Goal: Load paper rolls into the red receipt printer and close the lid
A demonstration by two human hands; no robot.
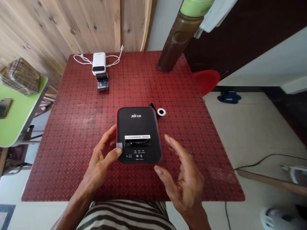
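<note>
A black label printer (137,124) with rounded corners, a red lower edge and white lettering is at the middle of the table. Near its front end is a slot (138,142) below a white warning strip, with small buttons under it. My left hand (102,156) grips the printer's left edge, thumb on top by a small grey patch and fingers along the side. To the right, my right hand (184,172) is apart from the printer, thumb and fingers spread, holding nothing. Just behind the printer's right side lies a small white ring-shaped piece (161,112) with a dark centre.
The red patterned table (79,111) carries a white power bank (99,62) with a cable and a dark strip at the back left. A tall brown bottle (176,41) stands at the back right. A green table (21,105) is at left, a red stool (207,81) at right.
</note>
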